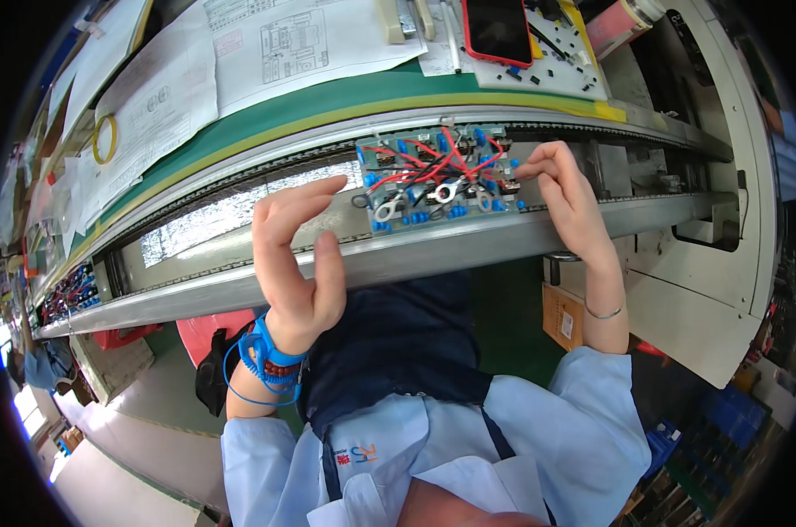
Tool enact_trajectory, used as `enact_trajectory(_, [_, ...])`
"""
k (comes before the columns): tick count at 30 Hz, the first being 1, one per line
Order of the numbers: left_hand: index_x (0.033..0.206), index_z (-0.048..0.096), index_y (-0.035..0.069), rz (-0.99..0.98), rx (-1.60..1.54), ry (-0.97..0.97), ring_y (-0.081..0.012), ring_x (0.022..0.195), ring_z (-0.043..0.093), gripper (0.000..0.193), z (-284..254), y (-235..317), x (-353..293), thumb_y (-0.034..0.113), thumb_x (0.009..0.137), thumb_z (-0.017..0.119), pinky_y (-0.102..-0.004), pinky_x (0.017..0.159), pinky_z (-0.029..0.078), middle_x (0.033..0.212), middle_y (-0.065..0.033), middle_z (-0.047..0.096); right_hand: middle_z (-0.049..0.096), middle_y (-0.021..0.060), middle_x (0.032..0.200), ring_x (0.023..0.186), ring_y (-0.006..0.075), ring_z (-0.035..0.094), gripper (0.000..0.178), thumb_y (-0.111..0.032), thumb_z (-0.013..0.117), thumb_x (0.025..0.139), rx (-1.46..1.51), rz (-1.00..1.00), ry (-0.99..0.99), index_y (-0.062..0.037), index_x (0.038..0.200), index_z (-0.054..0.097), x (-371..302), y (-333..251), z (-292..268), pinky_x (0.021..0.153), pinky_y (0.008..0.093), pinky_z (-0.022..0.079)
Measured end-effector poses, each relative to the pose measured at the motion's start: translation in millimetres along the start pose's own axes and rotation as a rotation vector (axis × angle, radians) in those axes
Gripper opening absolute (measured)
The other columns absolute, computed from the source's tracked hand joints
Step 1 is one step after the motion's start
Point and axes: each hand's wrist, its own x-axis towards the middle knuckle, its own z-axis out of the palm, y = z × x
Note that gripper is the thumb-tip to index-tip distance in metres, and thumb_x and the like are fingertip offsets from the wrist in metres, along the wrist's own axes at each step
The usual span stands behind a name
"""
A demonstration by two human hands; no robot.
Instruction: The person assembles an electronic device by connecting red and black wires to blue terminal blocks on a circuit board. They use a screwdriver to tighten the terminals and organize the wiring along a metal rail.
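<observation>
Wired circuit board (396, 188) across the conveyor between near rail (468, 244) and far rail, straight ahead of the body, parts facing up. Long axis left to right, roughly along the rails, right end tipped slightly toward the far side in view; short ends toward the two hands, one long edge toward the body. On top, a tangle of red and black wires, bunched over the middle, with ring terminals (448, 190) mostly toward the near long edge; blue components along the edges. Left hand (288, 241) just beyond the left end, apart from it, thumb and forefinger spread wide, fingers gently bent, holding nothing. Right hand (572, 200) at the right end, fingers bent and pointing inward, tips right by the edge; cannot tell whether touching or gripping. Blue wrist strap (270, 358) on the left wrist, thin bracelet (604, 314) on the right. Beyond the rails, on a green surface, printed drawings (297, 53), red-edged phone (498, 31) and white slab (551, 81) strewn with small dark parts.
</observation>
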Motion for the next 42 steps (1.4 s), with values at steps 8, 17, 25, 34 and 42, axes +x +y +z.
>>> enact_trajectory(8, [0.112, 0.04, -0.002, -0.037, 0.124, 0.155, -0.0267, 0.098, 0.055, 0.022, -26, -6, -24, 0.008, 0.092, 0.04, -0.0375, 0.087, 0.044, 0.112, -0.0253, 0.056, 0.062, 0.0164, 0.098, 0.095, 0.0303, 0.06, 0.019, -0.006, 0.044, 0.088, 0.027, -0.118, -0.127, -0.0009, 0.107, 0.046, 13, -22, 27, 0.085, 0.0388, 0.045])
enact_trajectory(17, [0.116, 0.041, -0.002, -0.138, 0.112, 0.259, -0.026, 0.104, 0.05, 0.031, -24, -22, -52, -0.002, 0.085, 0.044, -0.0363, 0.091, 0.041, 0.118, -0.0221, 0.05, 0.06, 0.0087, 0.086, 0.078, 0.0216, 0.058, 0.014, -0.008, 0.058, 0.085, -0.2, -0.281, -0.04, -0.0012, 0.096, 0.056, 67, -42, 27, 0.072, 0.0327, 0.047])
enact_trajectory(25, [0.118, 0.042, -0.001, -0.175, 0.049, 0.288, -0.0247, 0.104, 0.05, 0.034, -23, -26, -51, -0.007, 0.084, 0.046, -0.0345, 0.088, 0.042, 0.118, -0.0192, 0.052, 0.056, 0.0049, 0.084, 0.084, 0.0192, 0.055, 0.012, -0.004, 0.067, 0.077, -0.289, -0.517, -0.316, -0.003, 0.09, 0.066, 119, -62, 35, 0.073, 0.0306, 0.046])
enact_trajectory(34, [0.119, 0.042, 0.0, -0.208, 0.034, 0.284, -0.0205, 0.101, 0.052, 0.027, -22, -25, -50, 0.004, 0.093, 0.042, -0.0325, 0.086, 0.043, 0.12, -0.0178, 0.05, 0.055, 0.0042, 0.083, 0.085, 0.0198, 0.054, 0.01, -0.002, 0.069, 0.075, -0.409, -0.646, -0.332, -0.0034, 0.084, 0.068, 122, -59, 32, 0.072, 0.0303, 0.046])
enact_trajectory(42, [0.119, 0.043, 0.0, -0.224, 0.002, 0.278, -0.0193, 0.098, 0.052, 0.026, -21, -24, -49, 0.002, 0.093, 0.042, -0.031, 0.084, 0.043, 0.121, -0.0163, 0.05, 0.058, 0.0042, 0.084, 0.087, 0.0219, 0.056, 0.007, -0.004, 0.067, 0.075, -0.488, -0.52, -0.352, -0.0047, 0.082, 0.067, 103, -66, 6, 0.075, 0.0331, 0.046])
